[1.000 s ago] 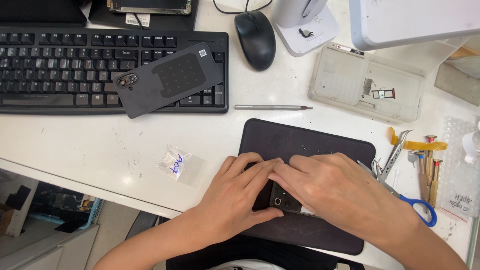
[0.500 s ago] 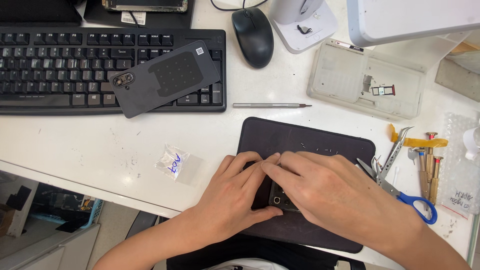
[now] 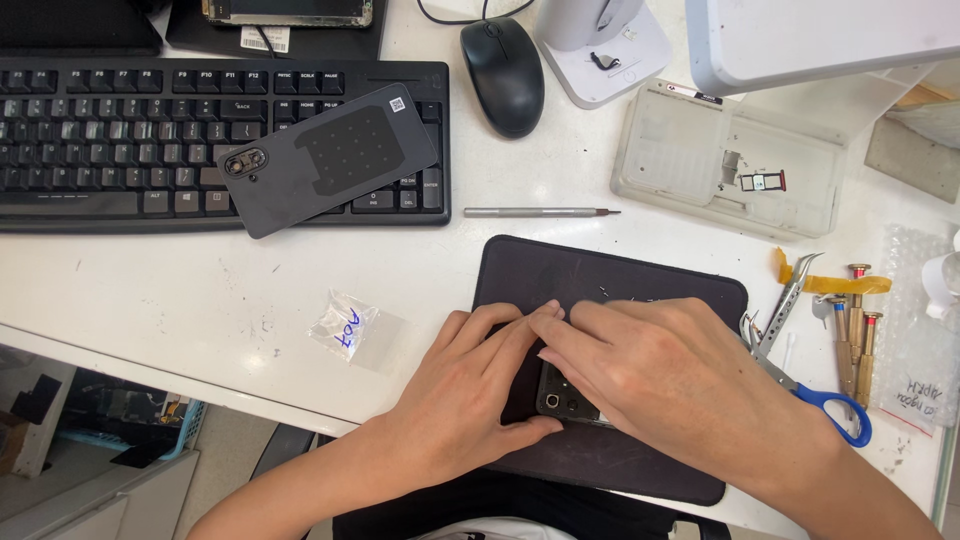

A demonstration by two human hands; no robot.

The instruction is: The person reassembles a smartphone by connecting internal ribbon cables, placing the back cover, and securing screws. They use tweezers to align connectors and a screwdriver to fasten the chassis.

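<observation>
Where the two hands meet over the dark work mat (image 3: 520, 270), a small dark phone (image 3: 562, 395) lies flat on it, mostly covered, with only its lower left corner and round lenses showing between the palms. The left hand (image 3: 468, 395) lies against the phone's left edge, thumb tucked under its lower corner and fingers (image 3: 520, 325) stretched up over the top, so it is closed around the phone. The right hand (image 3: 670, 375) rests flat across the phone from the right, its fingertips touching those of the left hand; whether it grips or only presses cannot be told. Just left of the mat, a small clear bag (image 3: 348, 328) with blue writing lies on the white table (image 3: 150, 280). Above the mat lies a slim grey screwdriver (image 3: 540, 212), and farther up a black mouse (image 3: 503, 72). A dark phone back cover (image 3: 330, 158) lies tilted across the right end of the black keyboard (image 3: 110, 130). To the upper right sits a clear plastic tray (image 3: 680, 160) holding small parts. Right of the mat lie tweezers (image 3: 785, 305), blue-handled scissors (image 3: 830, 410) and several screwdrivers with gold collars (image 3: 858, 310).
</observation>
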